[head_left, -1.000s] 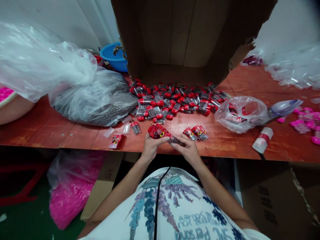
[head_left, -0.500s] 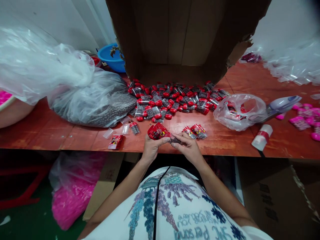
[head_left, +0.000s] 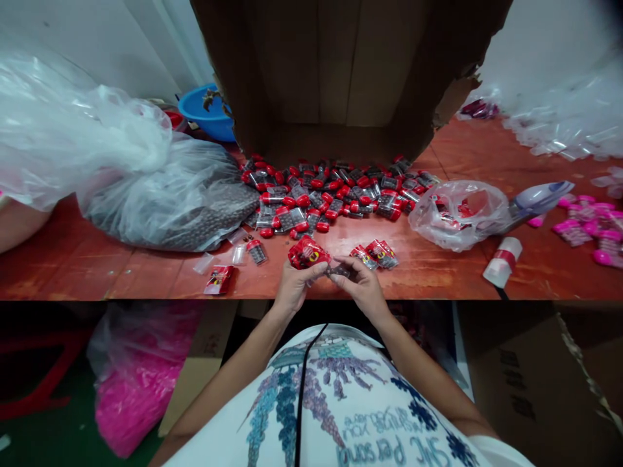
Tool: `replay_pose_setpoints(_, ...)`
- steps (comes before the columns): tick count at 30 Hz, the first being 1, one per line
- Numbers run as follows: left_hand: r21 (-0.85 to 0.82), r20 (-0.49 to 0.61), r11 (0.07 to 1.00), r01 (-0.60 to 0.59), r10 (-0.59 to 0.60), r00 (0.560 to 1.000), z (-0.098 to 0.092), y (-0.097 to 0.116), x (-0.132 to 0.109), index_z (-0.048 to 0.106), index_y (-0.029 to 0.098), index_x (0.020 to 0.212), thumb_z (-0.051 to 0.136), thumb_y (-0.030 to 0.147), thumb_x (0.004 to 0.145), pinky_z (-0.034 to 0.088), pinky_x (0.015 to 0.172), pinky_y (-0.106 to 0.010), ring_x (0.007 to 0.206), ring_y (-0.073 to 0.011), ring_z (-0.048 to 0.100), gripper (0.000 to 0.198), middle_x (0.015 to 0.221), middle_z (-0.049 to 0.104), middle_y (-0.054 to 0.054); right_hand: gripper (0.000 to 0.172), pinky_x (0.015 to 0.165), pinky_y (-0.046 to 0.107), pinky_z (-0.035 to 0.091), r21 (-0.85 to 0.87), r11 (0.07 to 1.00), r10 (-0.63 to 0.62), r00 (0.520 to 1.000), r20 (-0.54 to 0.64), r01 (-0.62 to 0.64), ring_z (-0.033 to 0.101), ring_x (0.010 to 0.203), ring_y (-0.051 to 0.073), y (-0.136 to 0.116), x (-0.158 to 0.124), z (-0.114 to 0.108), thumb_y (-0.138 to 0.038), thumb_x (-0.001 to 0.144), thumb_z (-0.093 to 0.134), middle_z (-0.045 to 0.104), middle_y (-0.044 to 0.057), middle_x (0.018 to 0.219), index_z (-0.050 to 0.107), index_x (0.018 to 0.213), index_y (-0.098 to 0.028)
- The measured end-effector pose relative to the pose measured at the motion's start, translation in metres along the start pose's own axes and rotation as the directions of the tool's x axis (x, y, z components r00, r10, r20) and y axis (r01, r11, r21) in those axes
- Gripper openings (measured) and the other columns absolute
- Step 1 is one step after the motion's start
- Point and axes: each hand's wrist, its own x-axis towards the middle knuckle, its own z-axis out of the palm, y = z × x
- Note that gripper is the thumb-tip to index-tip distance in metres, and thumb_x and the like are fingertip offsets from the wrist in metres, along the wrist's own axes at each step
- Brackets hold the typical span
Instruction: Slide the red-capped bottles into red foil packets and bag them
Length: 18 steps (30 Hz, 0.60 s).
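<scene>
My left hand (head_left: pixel 292 287) is closed around a red printed packet (head_left: pixel 308 251) at the table's front edge. My right hand (head_left: pixel 361 285) pinches the dark, see-through end of the same packet between thumb and fingers. Just beyond the right hand lie several red-and-dark packets (head_left: pixel 382 254). Left of my hands are a small clear container with dark beads (head_left: pixel 256 252), a flat stack of red printed cards (head_left: pixel 219 279) and clear plastic pieces (head_left: pixel 238 255). A heap of small clear containers with red caps (head_left: pixel 296 219) spreads out behind.
A torn cardboard box (head_left: pixel 331 139) lies open behind the heap. At left sits a plastic bag of dark beads (head_left: pixel 180 217), with a blue basin (head_left: pixel 207 120) beyond. Rightward are a clear bag of red cards (head_left: pixel 457 217), a lilac-handled tool (head_left: pixel 540 198), a white roll (head_left: pixel 503 263) and pink containers (head_left: pixel 584 220).
The whole view has shifted slightly, so the table's things appear a little further left. Both hands stay on the packet, which is tilted slightly differently, and my right fingers have bent a little more.
</scene>
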Motion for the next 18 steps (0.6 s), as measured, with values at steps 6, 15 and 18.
replay_pose_setpoints(6,-0.018,-0.078,1.000,-0.024,0.022,0.997,0.004,-0.001,0.002,0.066,0.014,0.073,0.084,0.012,0.047,0.050,0.061,-0.023,0.060,-0.0116,0.061,0.032,0.068,0.067,0.001,0.040,0.078,0.029,0.049,-0.281,0.938,-0.178,0.977,0.115,0.203,0.056,0.090,0.017,-0.005,-0.001,-0.003,-0.026,0.084,0.059,0.055,0.003,0.097,0.057,0.124,-0.030)
replay_pose_setpoints(15,-0.010,-0.061,1.000,-0.004,0.003,0.998,0.005,-0.003,-0.002,0.066,0.014,0.074,0.083,0.016,0.050,0.051,0.063,-0.024,0.060,-0.0118,0.061,0.029,0.069,0.068,0.001,0.033,0.080,0.031,0.050,-0.224,0.958,-0.190,0.981,-0.024,0.180,0.057,0.091,0.017,-0.003,-0.007,0.004,-0.027,0.083,0.060,0.057,0.004,0.099,0.059,0.116,-0.029)
replay_pose_setpoints(18,0.029,0.017,0.999,0.043,-0.044,0.999,0.004,-0.002,-0.003,0.067,0.014,0.077,0.082,0.016,0.053,0.051,0.064,-0.026,0.062,-0.0141,0.063,0.029,0.072,0.069,-0.002,0.038,0.072,0.029,0.053,0.009,1.000,-0.027,0.997,-0.077,0.028,0.059,0.084,0.016,-0.003,-0.006,0.007,-0.030,0.079,0.065,0.059,0.002,0.095,0.055,0.115,-0.026)
